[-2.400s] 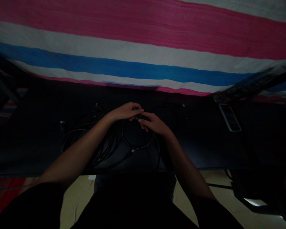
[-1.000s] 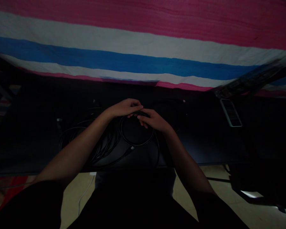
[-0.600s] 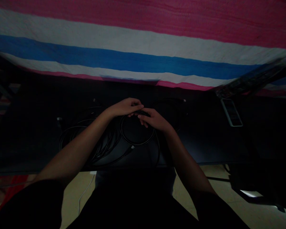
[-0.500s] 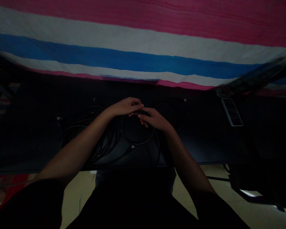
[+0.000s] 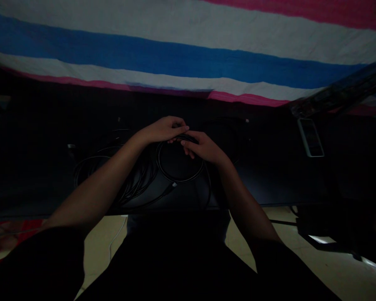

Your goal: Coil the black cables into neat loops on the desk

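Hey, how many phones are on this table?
1: a phone lies on the dark table, off to the right of the right hand. Others could be hidden in the shadows.

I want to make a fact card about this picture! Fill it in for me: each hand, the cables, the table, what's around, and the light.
Left hand: the left hand holds the top of the looped cable
Right hand: the right hand pinches the same loop, close beside the left
More cables: a loose black cable pile, partly behind the left forearm
Table: black table
Off to the right: a phone
Behind the table: pink, white and blue striped cloth
Light: dim
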The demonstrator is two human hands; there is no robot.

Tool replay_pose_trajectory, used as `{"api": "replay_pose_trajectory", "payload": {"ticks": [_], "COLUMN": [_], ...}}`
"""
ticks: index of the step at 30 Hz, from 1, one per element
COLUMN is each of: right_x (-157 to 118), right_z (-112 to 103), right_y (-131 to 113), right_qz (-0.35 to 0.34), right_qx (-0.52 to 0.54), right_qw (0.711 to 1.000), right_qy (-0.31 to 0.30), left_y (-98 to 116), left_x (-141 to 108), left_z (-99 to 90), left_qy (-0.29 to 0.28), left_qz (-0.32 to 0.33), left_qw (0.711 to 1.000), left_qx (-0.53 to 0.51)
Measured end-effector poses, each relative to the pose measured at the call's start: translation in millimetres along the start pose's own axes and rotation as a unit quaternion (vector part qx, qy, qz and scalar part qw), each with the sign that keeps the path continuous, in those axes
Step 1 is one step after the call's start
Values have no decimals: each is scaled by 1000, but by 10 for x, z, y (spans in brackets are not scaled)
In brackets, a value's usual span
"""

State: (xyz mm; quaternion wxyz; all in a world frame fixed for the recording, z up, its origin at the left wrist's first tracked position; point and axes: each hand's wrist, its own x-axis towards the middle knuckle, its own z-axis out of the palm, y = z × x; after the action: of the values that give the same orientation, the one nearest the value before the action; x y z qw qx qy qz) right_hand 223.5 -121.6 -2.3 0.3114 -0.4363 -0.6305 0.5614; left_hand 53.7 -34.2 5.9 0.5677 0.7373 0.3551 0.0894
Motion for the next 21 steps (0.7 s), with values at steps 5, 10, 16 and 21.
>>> {"api": "replay_pose_trajectory", "payload": {"ticks": [5,10,16,21], "right_x": [1,6,1,-29], "right_z": [-5,-12,-6,-28], "right_y": [-16,1,15,-55], "right_qz": [5,1,16,23], "right_qx": [9,28,80,141], "right_qw": [1000,1000,997,990], "right_qy": [-5,-6,8,2], "left_y": [11,0,13,9], "left_x": [-2,-4,-5,12], "left_z": [5,17,18,-78], "left_qy": [3,4,57,197], "left_qz": [-3,13,16,19], "left_qw": [1000,1000,997,978], "left_qx": [3,-1,-44,-71]}}
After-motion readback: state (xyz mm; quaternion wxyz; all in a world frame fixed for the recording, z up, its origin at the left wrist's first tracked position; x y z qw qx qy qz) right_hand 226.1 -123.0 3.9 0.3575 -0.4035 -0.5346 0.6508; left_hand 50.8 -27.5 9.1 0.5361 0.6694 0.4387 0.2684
